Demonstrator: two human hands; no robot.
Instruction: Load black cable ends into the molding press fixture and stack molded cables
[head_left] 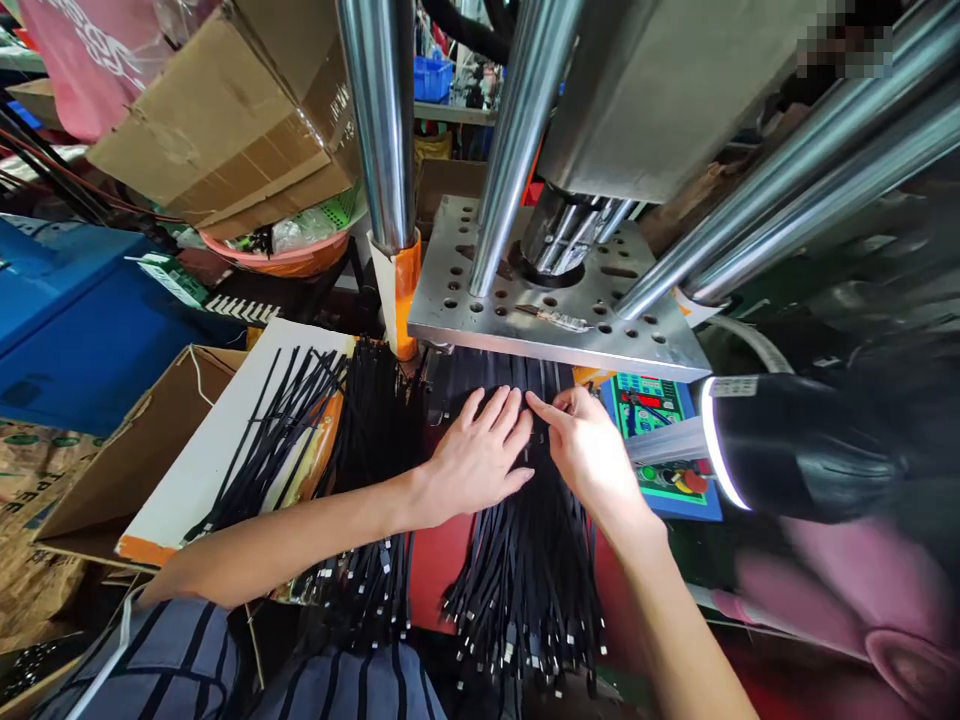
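Just in front of the metal plate point(517, 335), black cables point(532, 570) lie fanned, apparently half-arranged. The left hand point(476, 460) rests on them, fingers spread, gripping nothing; the right hand point(592, 450) extends its index, any grip hidden. Left of the plate, a second bunch point(367, 430) seems to remain.

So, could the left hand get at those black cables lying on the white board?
Likely yes: just another cable bunch seems to lie between the left hand and those black cables, with nothing tall blocking.
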